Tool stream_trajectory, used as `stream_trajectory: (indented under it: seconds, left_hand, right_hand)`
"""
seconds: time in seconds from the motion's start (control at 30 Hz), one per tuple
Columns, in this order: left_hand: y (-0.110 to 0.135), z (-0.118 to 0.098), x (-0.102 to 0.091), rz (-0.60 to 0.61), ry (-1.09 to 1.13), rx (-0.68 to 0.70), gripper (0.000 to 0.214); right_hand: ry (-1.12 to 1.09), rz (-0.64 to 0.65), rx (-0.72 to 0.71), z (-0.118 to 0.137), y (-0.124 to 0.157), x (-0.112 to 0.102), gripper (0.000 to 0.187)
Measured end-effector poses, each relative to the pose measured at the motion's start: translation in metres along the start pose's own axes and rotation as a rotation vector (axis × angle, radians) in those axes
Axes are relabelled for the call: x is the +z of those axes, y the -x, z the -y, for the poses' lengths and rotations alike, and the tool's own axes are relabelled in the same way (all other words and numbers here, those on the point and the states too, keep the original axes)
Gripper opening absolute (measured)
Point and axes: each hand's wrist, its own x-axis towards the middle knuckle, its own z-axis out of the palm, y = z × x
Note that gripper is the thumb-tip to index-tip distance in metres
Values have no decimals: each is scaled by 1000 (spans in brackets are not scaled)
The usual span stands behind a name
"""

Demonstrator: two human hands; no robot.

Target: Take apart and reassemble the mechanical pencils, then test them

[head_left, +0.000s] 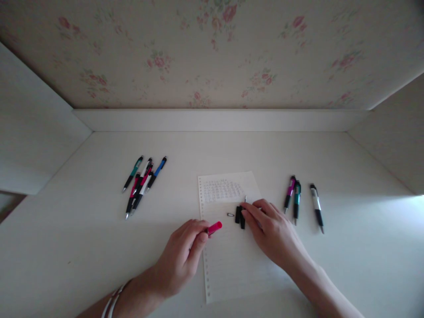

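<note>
My left hand is closed around a bright pink pen barrel, which points up and right over the left part of the lined sheet. My right hand rests on the sheet with thumb and fingertips pinched beside two short black pen parts. A thin metallic piece sticks up just past those fingertips. Whether the fingers grip it or a black part is hidden. A small silver pen tip lies left of the black parts.
The punched sheet of paper carries handwriting across its top. On the left of the white desk lies a pile of several pens. At right are a purple pen, a green pen and a white-and-black pen. A floral wall stands behind.
</note>
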Motion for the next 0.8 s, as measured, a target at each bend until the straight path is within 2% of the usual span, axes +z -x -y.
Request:
stream_trajectory:
  seconds: [0.23, 0.37, 0.5, 0.67, 0.8]
  left_hand:
    - [-1, 1, 1, 28, -33, 91, 17]
    - [-2, -1, -1, -17, -123, 157, 19]
    - [-3, -3, -1, -26, -167, 181, 20]
    - [-4, -2, -1, 42, -119, 147, 20]
    - [-2, -3, -2, 29, -154, 86, 20]
  right_hand:
    - [-19, -46, 78, -2, 1, 0, 25]
    - [124, -35, 169, -2, 1, -3, 24]
    - [290, 31, 121, 2, 6, -7, 25]
    - [423, 29, 62, 5, 12, -6, 25]
    - [313, -54, 52, 4, 9, -5, 28]
